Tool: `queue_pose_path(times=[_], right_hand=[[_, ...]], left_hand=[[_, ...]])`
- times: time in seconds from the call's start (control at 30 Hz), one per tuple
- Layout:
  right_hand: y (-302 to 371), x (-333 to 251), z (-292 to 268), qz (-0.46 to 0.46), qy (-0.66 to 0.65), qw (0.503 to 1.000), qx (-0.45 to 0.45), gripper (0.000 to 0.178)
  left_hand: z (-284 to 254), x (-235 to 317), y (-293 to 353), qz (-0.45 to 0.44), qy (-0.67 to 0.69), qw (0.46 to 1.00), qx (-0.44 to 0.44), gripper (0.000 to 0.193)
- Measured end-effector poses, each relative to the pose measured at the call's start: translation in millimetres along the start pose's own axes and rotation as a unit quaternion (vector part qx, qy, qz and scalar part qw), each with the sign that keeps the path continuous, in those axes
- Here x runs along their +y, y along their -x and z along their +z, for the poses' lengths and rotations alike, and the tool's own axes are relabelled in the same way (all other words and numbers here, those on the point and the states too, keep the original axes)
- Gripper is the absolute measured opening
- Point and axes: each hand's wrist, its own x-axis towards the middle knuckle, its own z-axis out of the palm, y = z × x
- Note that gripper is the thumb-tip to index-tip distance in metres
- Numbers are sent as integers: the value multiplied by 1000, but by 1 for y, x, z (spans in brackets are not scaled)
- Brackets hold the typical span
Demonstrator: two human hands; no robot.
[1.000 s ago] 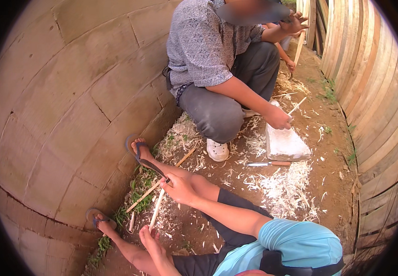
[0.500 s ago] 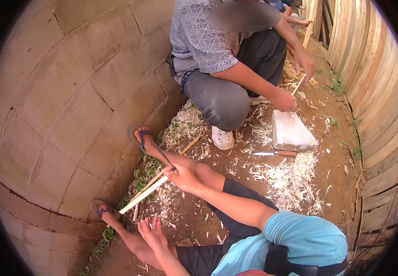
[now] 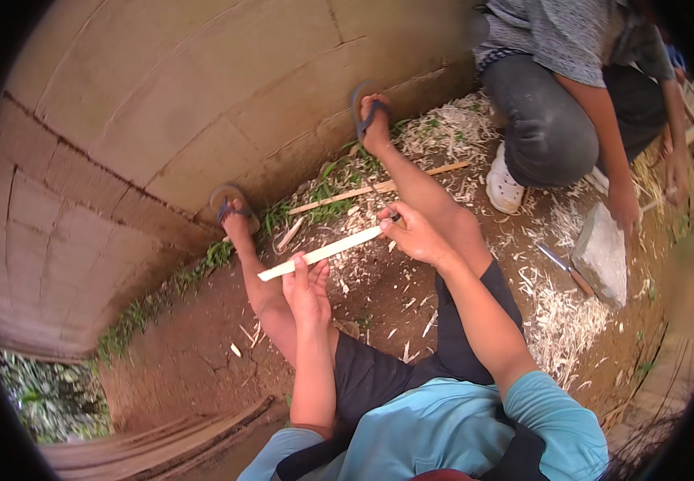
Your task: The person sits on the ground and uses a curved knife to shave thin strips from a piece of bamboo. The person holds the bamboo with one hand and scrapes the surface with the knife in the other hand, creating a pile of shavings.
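Observation:
A pale, peeled wooden stick [image 3: 339, 248] is held slantwise above the ground between my hands. My left hand [image 3: 308, 293] pinches it near its lower left end, thumb on top and the other fingers underneath. My right hand [image 3: 417, 238] is closed around its upper right end. A dark, narrow piece of a tool [image 3: 396, 216] shows at the right fingers; most of it is hidden, and its kind cannot be made out here. Below the stick, wood shavings [image 3: 355, 276] are scattered on the brown soil between my legs.
Another person [image 3: 551, 120] squats at the upper right, an arm reaching down beside a grey stone block [image 3: 601, 256]. A knife with a wooden handle [image 3: 565, 268] lies by the block, near piled shavings [image 3: 559, 325]. A long wooden strip [image 3: 347, 195] lies along the block wall [image 3: 227, 104].
My left hand, open and apart from the stick before, now grips its lower end. The stick is nearer my body. The view has swung left, and the other person's arm is lower beside the stone.

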Motion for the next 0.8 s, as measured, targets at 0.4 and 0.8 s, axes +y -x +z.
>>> queue_pose_path(times=[0.4,0.8], right_hand=[[4,-4,44,199,-282,938,-27,37],[41,-121,54,-241,-34,962,124,42]], left_hand=[[18,11,-87,144,-496,839,-174,22],[-4,25,-82,140,-431,890,-43,19]])
